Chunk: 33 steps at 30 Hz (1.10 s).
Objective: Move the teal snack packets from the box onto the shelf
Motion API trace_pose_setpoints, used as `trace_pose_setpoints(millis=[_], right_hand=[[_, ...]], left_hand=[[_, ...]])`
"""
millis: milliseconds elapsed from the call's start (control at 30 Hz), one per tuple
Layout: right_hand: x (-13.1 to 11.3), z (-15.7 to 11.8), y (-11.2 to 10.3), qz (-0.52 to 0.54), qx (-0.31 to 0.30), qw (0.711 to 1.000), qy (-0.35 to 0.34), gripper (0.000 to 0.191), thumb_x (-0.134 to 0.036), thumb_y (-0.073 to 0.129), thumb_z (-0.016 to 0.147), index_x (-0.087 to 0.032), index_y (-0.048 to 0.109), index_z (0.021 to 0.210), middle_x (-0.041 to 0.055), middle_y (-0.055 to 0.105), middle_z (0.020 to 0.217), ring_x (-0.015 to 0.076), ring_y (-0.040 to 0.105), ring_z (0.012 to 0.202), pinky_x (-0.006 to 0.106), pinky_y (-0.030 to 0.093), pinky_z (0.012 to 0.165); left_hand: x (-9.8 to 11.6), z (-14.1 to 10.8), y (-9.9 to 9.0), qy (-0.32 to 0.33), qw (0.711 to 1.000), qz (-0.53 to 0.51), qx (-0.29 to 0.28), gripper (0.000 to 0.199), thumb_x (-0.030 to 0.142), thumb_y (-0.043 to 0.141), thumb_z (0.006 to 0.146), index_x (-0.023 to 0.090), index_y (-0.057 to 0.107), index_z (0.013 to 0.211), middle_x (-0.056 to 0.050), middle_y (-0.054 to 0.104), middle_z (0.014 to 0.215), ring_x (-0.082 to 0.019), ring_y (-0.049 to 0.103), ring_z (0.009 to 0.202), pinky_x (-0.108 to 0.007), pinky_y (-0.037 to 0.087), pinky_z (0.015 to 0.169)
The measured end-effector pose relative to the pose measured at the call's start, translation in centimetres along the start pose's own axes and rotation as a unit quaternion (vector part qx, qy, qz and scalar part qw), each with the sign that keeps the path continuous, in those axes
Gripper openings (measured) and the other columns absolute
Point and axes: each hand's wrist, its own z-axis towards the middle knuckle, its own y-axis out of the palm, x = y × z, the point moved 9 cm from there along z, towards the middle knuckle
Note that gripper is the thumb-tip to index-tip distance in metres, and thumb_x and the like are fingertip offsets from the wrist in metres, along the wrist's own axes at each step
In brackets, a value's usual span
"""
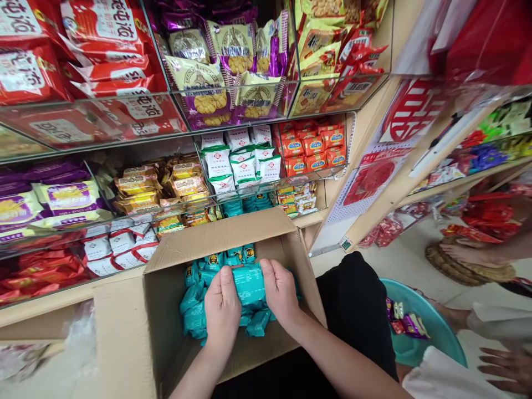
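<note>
Between my two hands is a teal snack packet (250, 285), gripped at its two ends above an open cardboard box (222, 237). My left hand (223, 305) has its fingers closed on the packet's left end, thumb on top. The right end is pinched by my right hand (281, 291). Beneath them, many loose teal packets (193, 316) fill part of the box. Some of these packets are hidden by my hands and forearms.
Shelves with clear dividers hold red bags (106, 25), purple biscuit packs (203, 91), white-green packets (243, 166) and red-orange packs (313, 145). On the floor at right stands a teal basin (451, 343) with a few snacks. Another person's hand (509, 368) and sandalled foot (469, 257) are near it.
</note>
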Motion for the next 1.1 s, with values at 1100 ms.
trace_pose_setpoints(millis=[1100], right_hand=[[0.8,-3.9,3.7,0.310,-0.201,0.907,0.202,0.037,-0.040,0.057,0.076,-0.023,0.044,0.105,0.0006,0.054,0.077,0.0122,0.053,0.060,0.027,0.047,0.052]], left_hand=[[0.0,-1.3,2.1,-0.258,0.843,-0.459,-0.109,0.033,0.021,0.052,0.076,0.023,0.052,0.109,-0.005,0.056,0.118,-0.022,0.055,0.103,-0.035,0.045,0.086]])
